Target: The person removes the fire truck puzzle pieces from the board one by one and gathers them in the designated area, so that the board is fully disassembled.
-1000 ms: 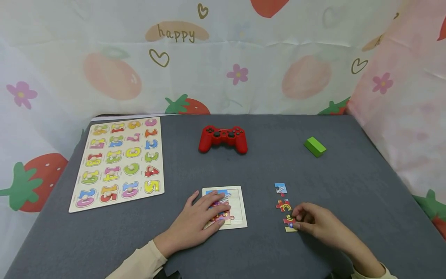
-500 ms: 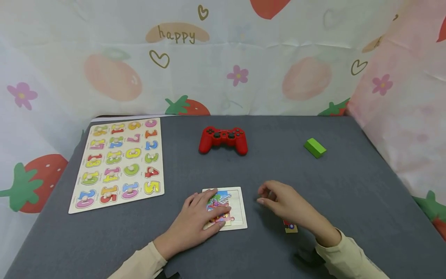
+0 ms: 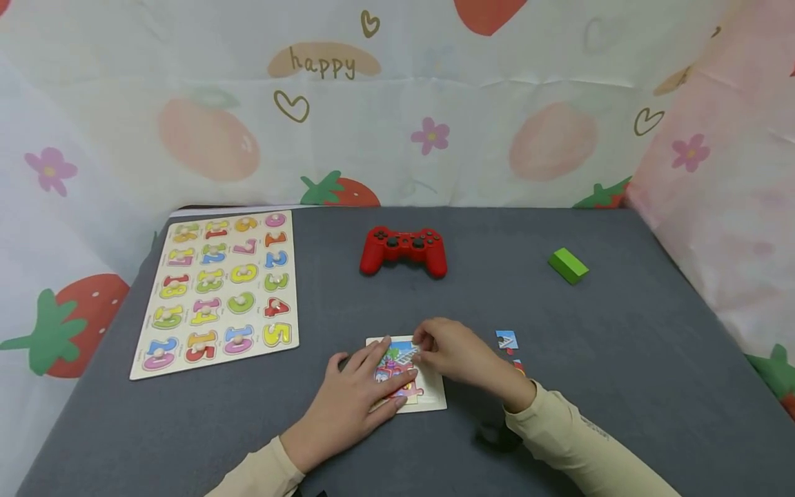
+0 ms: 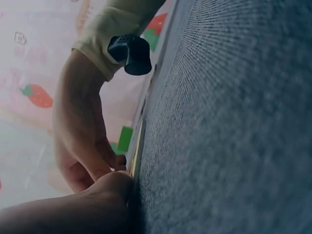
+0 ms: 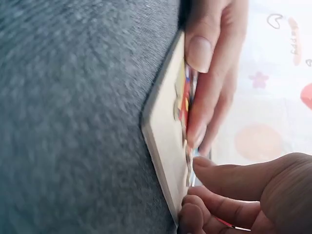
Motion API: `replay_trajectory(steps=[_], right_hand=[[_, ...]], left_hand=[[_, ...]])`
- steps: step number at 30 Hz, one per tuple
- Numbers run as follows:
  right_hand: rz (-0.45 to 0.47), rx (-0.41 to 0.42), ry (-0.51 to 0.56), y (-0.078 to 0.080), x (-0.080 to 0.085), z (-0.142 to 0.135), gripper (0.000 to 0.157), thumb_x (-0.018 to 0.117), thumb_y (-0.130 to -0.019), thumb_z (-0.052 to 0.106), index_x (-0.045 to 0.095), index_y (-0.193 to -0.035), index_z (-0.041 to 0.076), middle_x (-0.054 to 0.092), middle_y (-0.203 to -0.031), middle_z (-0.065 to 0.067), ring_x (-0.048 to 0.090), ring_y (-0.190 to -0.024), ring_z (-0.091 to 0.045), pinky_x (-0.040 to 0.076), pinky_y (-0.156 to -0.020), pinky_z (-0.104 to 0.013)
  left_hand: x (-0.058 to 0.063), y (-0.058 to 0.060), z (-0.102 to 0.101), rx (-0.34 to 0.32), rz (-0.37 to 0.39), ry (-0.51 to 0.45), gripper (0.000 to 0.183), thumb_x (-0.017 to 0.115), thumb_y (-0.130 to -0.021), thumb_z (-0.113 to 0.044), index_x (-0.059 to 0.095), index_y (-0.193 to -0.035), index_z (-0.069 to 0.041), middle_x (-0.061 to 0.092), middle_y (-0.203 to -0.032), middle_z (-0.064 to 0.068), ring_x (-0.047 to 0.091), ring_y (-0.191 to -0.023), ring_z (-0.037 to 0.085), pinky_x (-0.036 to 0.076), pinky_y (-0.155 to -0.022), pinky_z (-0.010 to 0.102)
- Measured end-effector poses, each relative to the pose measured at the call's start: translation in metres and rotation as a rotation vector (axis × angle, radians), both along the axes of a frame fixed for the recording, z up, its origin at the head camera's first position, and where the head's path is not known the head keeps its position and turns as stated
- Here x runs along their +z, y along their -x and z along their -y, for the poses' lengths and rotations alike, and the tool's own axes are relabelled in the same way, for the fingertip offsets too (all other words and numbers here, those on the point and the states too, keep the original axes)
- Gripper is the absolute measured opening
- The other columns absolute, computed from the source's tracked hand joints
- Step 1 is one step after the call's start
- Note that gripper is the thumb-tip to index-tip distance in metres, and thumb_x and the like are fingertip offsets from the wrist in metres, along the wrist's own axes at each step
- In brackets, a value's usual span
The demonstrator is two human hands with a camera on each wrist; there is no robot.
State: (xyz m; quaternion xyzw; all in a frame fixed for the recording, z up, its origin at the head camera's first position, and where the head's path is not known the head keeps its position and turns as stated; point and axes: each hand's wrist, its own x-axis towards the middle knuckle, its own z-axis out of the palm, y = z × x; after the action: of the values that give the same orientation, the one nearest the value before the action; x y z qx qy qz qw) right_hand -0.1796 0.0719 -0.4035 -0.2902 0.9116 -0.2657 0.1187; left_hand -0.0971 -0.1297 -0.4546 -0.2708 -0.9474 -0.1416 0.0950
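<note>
A small white puzzle tray point(image 3: 435, 399) lies on the grey table near the front, with colourful pieces set in its left part. My left hand point(image 3: 388, 373) rests flat on those pieces, fingers straight. My right hand point(image 3: 425, 345) is at the tray's upper right, its curled fingertips pinching a thin puzzle piece point(image 5: 189, 168) against the tray point(image 5: 163, 146). In the right wrist view the left hand's fingers point(image 5: 209, 73) press on the tray beside my right hand point(image 5: 195, 195). A loose blue piece point(image 3: 506, 339) and a red one point(image 3: 518, 366), partly hidden by my right arm, lie to the tray's right.
A number peg board point(image 3: 217, 290) lies at the left. A red game controller point(image 3: 404, 250) sits mid-table behind the tray. A green block point(image 3: 568, 266) is at the back right. Patterned cloth walls stand round the table's far and side edges.
My right hand left the loose pieces at the right and moved left to the tray's top right corner. The left hand stayed on the tray.
</note>
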Motion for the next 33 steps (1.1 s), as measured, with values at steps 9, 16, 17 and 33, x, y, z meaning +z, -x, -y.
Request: replay_trajectory(steps=[9, 16, 17, 33], right_hand=[[0.009, -0.043, -0.036, -0.0043, 0.0008, 0.0059, 0.012, 0.074, -0.082, 0.011, 0.063, -0.088, 0.009, 0.056, -0.076, 0.003, 0.05, -0.067, -0.009, 0.043, -0.06, -0.025], [-0.019, -0.04, -0.041, -0.0057, 0.0009, 0.0065, 0.014, 0.075, -0.083, 0.013, 0.063, -0.09, 0.009, 0.055, -0.077, 0.003, 0.05, -0.068, -0.009, 0.044, -0.062, -0.025], [-0.024, -0.04, -0.04, -0.0059, 0.0007, 0.0065, 0.014, 0.075, -0.083, 0.013, 0.063, -0.089, 0.009, 0.056, -0.078, 0.003, 0.051, -0.069, -0.009, 0.044, -0.062, -0.025], [0.001, -0.075, 0.028, -0.0064, 0.0004, 0.006, 0.01, 0.071, -0.086, 0.012, 0.061, -0.085, 0.011, 0.056, -0.075, 0.003, 0.05, -0.065, -0.009, 0.043, -0.057, -0.025]], left_hand=[[0.0052, 0.0007, 0.0003, 0.008, 0.05, -0.015, 0.04, 0.05, -0.094, -0.053, 0.054, -0.133, -0.044, 0.04, -0.149, 0.007, 0.043, -0.129, 0.023, 0.032, -0.09, 0.061], [0.0066, 0.0008, -0.0004, 0.023, 0.089, -0.016, 0.04, 0.049, -0.094, -0.055, 0.053, -0.133, -0.045, 0.037, -0.151, 0.005, 0.041, -0.131, 0.023, 0.031, -0.092, 0.062], [0.0066, 0.0007, -0.0004, 0.024, 0.092, -0.017, 0.04, 0.049, -0.094, -0.055, 0.053, -0.133, -0.045, 0.037, -0.151, 0.005, 0.041, -0.131, 0.023, 0.031, -0.092, 0.062], [0.0091, -0.0013, -0.0012, 0.029, 0.107, -0.043, 0.039, 0.051, -0.094, -0.053, 0.056, -0.131, -0.044, 0.037, -0.151, 0.006, 0.042, -0.129, 0.025, 0.03, -0.092, 0.064]])
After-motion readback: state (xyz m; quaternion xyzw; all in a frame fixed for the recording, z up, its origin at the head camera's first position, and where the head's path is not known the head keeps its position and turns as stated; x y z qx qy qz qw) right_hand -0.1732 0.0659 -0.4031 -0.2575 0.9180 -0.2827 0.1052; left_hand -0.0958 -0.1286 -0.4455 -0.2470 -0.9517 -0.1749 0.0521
